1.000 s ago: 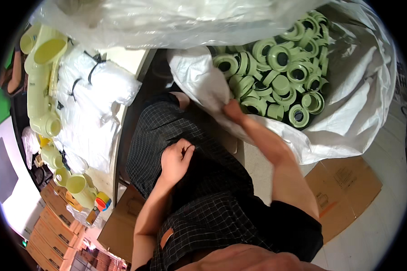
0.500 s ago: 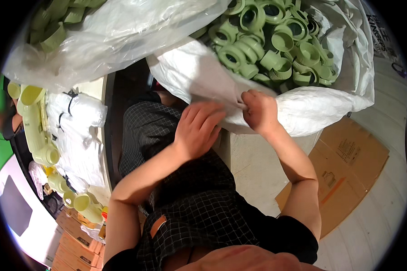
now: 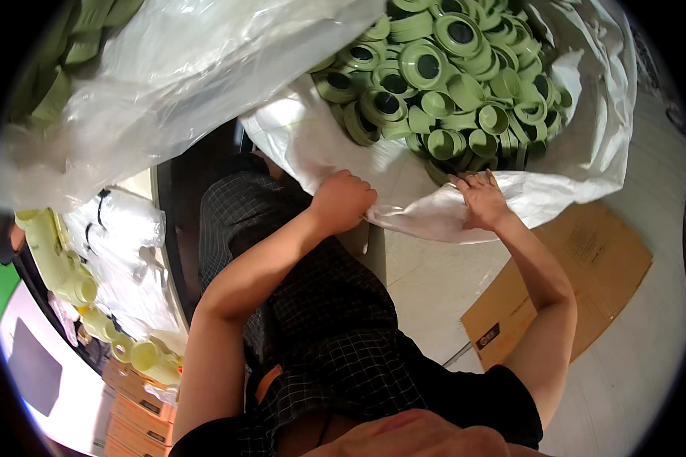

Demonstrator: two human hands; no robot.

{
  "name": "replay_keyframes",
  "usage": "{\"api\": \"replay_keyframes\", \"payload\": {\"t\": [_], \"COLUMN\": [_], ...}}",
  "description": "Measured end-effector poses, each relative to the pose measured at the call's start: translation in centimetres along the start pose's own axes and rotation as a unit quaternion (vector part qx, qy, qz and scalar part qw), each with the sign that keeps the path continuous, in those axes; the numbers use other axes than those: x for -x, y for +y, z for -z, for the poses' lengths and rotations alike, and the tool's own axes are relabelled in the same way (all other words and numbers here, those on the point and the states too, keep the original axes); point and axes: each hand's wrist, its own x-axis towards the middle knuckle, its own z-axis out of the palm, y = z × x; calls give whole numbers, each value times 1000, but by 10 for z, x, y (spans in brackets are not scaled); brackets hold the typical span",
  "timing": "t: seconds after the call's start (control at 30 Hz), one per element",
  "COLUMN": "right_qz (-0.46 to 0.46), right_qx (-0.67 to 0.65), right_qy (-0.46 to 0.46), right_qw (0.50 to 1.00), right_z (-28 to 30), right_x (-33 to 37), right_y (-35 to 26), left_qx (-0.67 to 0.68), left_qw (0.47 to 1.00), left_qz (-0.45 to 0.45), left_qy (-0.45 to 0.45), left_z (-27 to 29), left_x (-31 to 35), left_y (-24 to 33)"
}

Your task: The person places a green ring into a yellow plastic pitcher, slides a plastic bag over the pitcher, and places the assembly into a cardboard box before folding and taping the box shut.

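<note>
A large white woven sack (image 3: 558,189) lies open in front of me, heaped with green plastic ring-and-cup-shaped parts (image 3: 442,84), some with dark round centres. My left hand (image 3: 343,202) is closed in a fist on the sack's near rim, left of the heap. Farther right along the same rim, my right hand (image 3: 482,202) grips the folded edge, its fingertips hooked over the inside close to the nearest green parts. Between both hands the rim sags in loose folds.
A clear plastic bag (image 3: 229,68) with more green parts bulges at upper left. Below it, a table holds yellow-green plastic pieces (image 3: 53,255) and bundled white plastic bags (image 3: 133,228). Flattened cardboard (image 3: 564,282) lies on the floor at right; cardboard boxes (image 3: 136,415) stand at lower left.
My left hand has closed on the rim. My right hand has moved right along it, and the rim is spread wider. More of the green heap shows, shifted left and nearer.
</note>
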Motion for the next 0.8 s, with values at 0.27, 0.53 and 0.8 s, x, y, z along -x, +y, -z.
{"api": "replay_keyframes", "payload": {"t": [0.27, 0.53, 0.8], "right_qz": [-202, -161, -85], "right_qx": [-257, -370, -498], "right_qy": [62, 121, 139], "right_qw": [943, 907, 852], "right_z": [-118, -79, -43], "right_x": [-33, 64, 141], "right_y": [-41, -188, -289], "left_qx": [21, 65, 16], "left_qw": [997, 953, 939], "left_qz": [64, 70, 37], "left_qy": [39, 287, 342], "left_z": [-12, 29, 72], "left_x": [34, 191, 297], "left_y": [-1, 7, 56]}}
